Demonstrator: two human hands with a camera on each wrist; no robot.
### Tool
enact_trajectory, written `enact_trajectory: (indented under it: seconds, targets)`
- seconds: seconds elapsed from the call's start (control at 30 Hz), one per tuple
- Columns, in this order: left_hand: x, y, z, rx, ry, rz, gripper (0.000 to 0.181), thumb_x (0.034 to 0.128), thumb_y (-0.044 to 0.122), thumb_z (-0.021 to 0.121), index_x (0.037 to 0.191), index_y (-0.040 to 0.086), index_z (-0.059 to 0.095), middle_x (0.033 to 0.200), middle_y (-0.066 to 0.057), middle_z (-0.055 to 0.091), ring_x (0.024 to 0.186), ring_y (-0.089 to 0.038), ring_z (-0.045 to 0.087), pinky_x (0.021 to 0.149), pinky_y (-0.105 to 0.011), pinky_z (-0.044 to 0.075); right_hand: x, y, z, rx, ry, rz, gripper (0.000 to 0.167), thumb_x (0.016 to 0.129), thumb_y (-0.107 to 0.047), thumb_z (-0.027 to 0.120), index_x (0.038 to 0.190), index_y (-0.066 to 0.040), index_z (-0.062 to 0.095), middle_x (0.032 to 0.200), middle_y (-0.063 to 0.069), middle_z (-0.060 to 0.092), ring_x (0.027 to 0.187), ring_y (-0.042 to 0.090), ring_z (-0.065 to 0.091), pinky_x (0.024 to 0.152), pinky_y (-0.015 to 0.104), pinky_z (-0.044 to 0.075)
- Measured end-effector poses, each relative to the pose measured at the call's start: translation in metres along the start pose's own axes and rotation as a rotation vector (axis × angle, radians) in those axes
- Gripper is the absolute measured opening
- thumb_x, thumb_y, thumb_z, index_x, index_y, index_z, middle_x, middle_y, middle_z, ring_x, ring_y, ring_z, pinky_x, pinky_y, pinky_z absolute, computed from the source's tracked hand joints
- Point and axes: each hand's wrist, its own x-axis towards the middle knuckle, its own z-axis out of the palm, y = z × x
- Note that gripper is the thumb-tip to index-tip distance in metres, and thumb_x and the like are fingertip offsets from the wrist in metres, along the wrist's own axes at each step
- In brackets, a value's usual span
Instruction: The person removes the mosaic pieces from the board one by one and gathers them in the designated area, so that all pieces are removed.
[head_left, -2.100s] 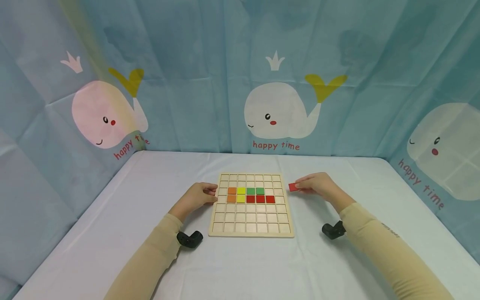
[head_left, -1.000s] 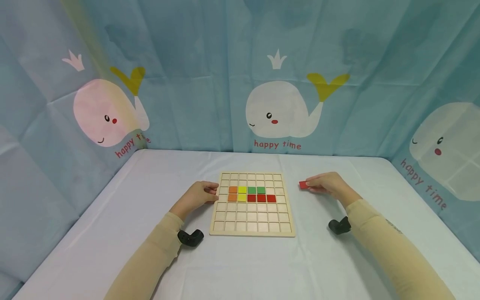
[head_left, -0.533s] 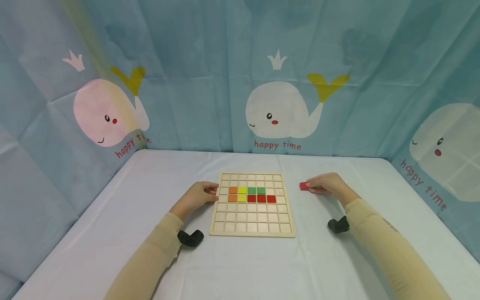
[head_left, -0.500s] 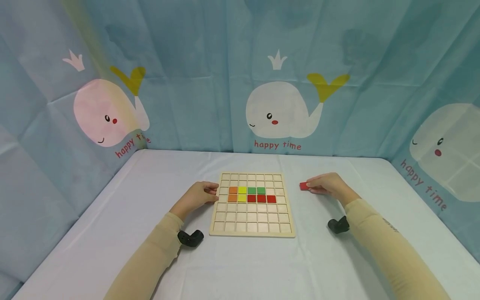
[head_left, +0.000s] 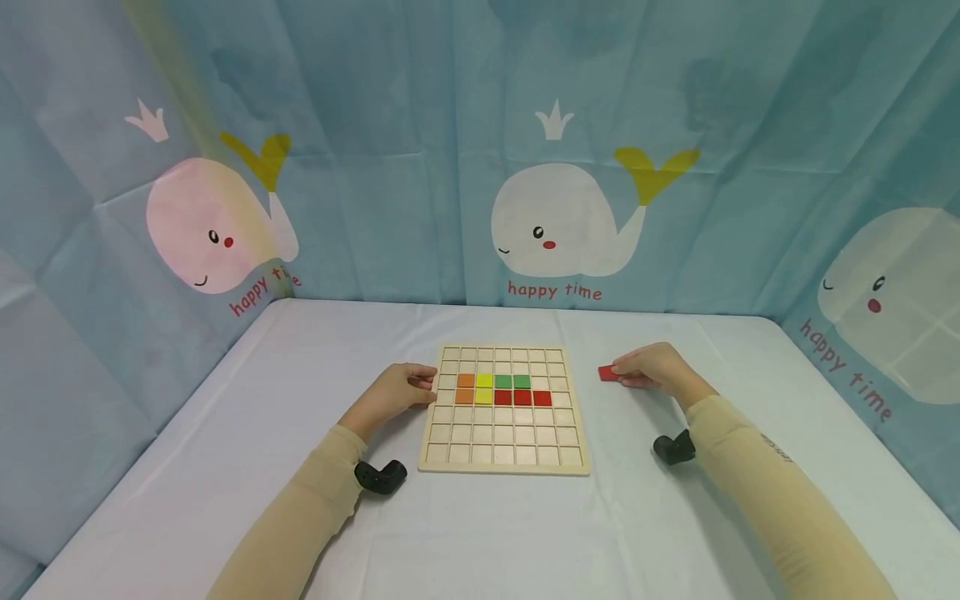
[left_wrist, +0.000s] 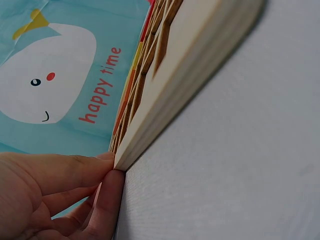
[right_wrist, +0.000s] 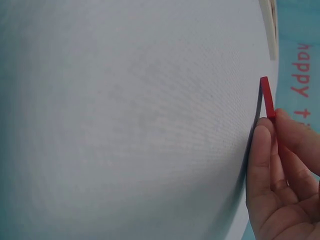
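Observation:
A wooden grid board (head_left: 504, 457) lies on the white table, with orange, yellow, green and red square tiles in two of its rows. The left hand (head_left: 393, 394) is at its left edge; in the left wrist view the thumb and a finger of that hand (left_wrist: 65, 195) pinch the board's corner (left_wrist: 122, 155). To the right of the board, the right hand (head_left: 655, 369) pinches a red tile (head_left: 607, 373) by one end. The right wrist view shows the red tile (right_wrist: 267, 97) between thumb and fingers of the right hand (right_wrist: 285, 175), close over the cloth.
A white cloth (head_left: 480, 533) covers the table. Behind it and at both sides hangs a blue curtain (head_left: 390, 225) with whale prints. Black curved devices stick out at the left wrist (head_left: 381, 477) and the right wrist (head_left: 673, 447).
Compared with about two seconds earlier, the right hand and its red tile are a little farther right, away from the board. Over the last half second they barely shift. The left hand stays at the board's edge.

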Motion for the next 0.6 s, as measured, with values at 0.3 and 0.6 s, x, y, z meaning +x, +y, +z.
enact_trajectory:
  seconds: [0.3,0.6]
  targets:
    - [0.0005,-0.0012,-0.0002,-0.002,0.003,-0.010,0.049,0.0889,0.000,0.069,0.136,-0.003,0.056,0.114,-0.015,0.063,0.098,-0.018,0.059,0.081,-0.026,0.058,0.0010,-0.0057,0.0017,-0.049,0.051,0.057,0.034,0.086,-0.010,0.076,0.115,0.007,0.067,0.090,0.009,0.070,0.063,0.005,0.066,0.067,0.018,0.057]
    - [0.0008,-0.0010,0.0009,0.008,0.002,-0.003,0.050,0.0886,0.001,0.069,0.136,-0.003,0.056,0.115,-0.016,0.063,0.099,-0.018,0.060,0.080,-0.025,0.058,0.0029,-0.0043,0.0029,-0.067,0.078,0.057,0.038,0.087,-0.010,0.076,0.119,0.008,0.066,0.088,0.009,0.070,0.059,0.006,0.066,0.064,0.019,0.057]
